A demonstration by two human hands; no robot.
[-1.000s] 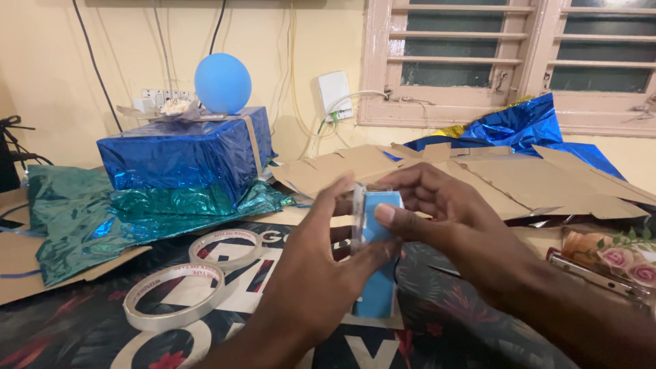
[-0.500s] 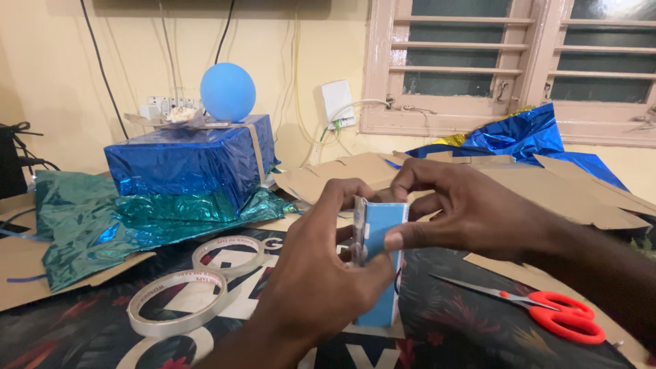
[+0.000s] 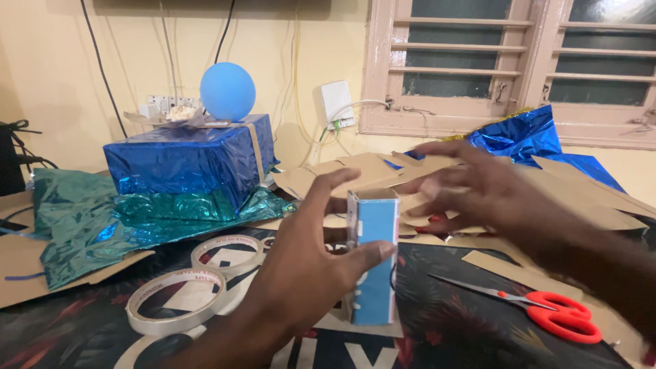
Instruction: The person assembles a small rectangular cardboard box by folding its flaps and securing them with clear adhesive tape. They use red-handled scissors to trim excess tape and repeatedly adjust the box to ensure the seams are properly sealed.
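At the centre of the dark flower-printed tabletop [image 3: 478,342], your left hand [image 3: 307,260] grips a small upright box wrapped in light blue paper [image 3: 374,263], thumb across its front face and fingers behind it. Much of the box's left side is hidden by that hand, and its base stands on a pale sheet whose edges cannot be made out. The box is tall and narrow, with a pale strip along its left edge and a flat closed top. Your right hand [image 3: 471,191] is blurred, spread open with the fingers apart, holding nothing, just behind and to the right of the box; whether it touches the box cannot be told. Red-handled scissors [image 3: 547,311] lie on the tabletop to the right, well apart from the box. Two rolls of clear tape [image 3: 198,280] lie to the left. Behind them sits a large box in shiny blue foil [image 3: 184,160] on crumpled green foil [image 3: 89,219], with a blue balloon [image 3: 227,91] on top. Flattened brown cardboard [image 3: 567,191] is partly covered by your right hand.
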